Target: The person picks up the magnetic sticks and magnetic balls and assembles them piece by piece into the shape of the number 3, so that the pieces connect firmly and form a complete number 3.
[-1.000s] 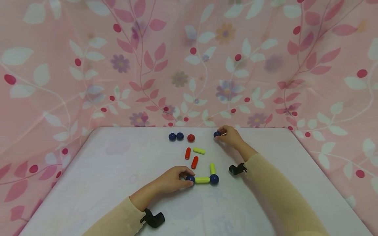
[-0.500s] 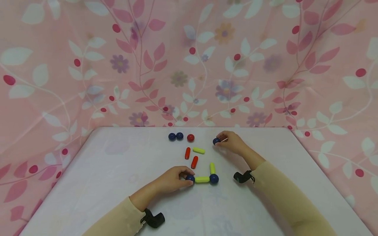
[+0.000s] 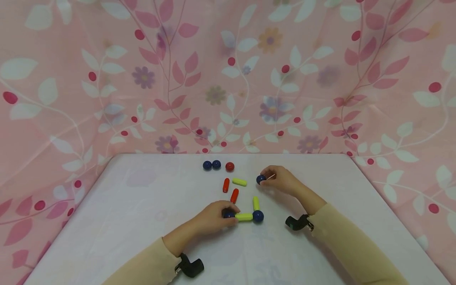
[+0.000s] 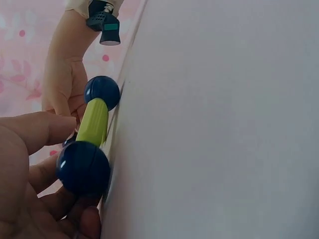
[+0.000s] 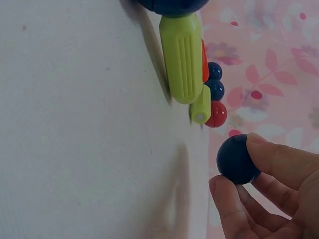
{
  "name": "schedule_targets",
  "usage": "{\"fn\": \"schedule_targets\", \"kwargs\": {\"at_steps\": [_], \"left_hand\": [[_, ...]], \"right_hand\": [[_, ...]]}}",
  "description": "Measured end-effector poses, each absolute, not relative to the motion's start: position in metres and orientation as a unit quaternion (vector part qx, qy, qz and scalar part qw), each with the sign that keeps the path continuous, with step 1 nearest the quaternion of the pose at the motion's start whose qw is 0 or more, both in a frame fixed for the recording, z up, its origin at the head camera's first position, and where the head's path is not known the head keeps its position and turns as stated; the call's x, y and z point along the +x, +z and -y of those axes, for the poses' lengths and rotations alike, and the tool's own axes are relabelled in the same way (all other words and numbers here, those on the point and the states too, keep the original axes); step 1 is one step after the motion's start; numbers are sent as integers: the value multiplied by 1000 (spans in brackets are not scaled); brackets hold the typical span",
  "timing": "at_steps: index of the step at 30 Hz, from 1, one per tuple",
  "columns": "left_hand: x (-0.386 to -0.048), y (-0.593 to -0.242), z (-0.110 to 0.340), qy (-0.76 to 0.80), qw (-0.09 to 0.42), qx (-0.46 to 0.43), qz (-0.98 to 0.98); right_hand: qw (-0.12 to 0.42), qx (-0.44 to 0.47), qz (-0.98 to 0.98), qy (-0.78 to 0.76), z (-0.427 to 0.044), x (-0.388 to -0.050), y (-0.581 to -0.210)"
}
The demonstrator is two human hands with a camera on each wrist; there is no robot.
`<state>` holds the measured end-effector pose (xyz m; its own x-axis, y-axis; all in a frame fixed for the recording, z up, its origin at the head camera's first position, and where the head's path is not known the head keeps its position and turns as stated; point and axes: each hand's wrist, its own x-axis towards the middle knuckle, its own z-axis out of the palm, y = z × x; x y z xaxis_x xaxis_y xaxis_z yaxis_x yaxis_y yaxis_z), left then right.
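Observation:
My left hand (image 3: 215, 217) has its fingers curled round the dark blue ball (image 4: 83, 168) at the left end of a joined piece on the table. From that ball a yellow-green rod (image 3: 244, 217) runs to a second blue ball (image 3: 258, 216), and another yellow-green rod (image 3: 256, 203) points away from it toward the back. Farther back, on the right, my right hand (image 3: 283, 180) pinches a loose blue ball (image 5: 238, 159) between thumb and fingers. The right wrist view shows this ball apart from the upright-looking rod end (image 5: 182, 62).
At the table's back lie two blue balls (image 3: 211, 165) side by side and a red ball (image 3: 229, 166). Between them and the joined piece are two red rods (image 3: 226, 185) and a loose yellow-green rod (image 3: 239, 182). A floral curtain (image 3: 228, 79) hangs behind the white table (image 3: 142, 198).
My right hand has come nearer with the blue ball, from the table's back edge toward the joined piece. My left hand has shifted slightly right over its ball.

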<state>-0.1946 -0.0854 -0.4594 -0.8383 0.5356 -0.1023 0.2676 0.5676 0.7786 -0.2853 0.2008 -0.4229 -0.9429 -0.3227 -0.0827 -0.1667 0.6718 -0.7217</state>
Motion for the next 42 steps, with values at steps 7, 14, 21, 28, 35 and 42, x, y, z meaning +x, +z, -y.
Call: {"fn": "schedule_targets", "kwargs": {"at_steps": [7, 14, 21, 28, 35, 42], "left_hand": [[-196, -462, 68, 395, 164, 241, -871], [-198, -462, 60, 396, 157, 241, -872], [-195, -457, 59, 397, 152, 247, -871], [-194, -459, 59, 402, 153, 249, -868], [-194, -461, 58, 403, 157, 241, -869], [-193, -461, 59, 404, 158, 243, -867]], "right_hand": [[130, -141, -897, -399, -199, -279, -426], [147, -148, -887, -411, -197, -278, -429], [167, -133, -877, -429, -194, -277, -432], [167, -126, -880, -426, -191, -277, -437], [184, -110, -874, -435, -187, -276, -438], [201, -84, -867, -449, -183, -276, -440]]}}
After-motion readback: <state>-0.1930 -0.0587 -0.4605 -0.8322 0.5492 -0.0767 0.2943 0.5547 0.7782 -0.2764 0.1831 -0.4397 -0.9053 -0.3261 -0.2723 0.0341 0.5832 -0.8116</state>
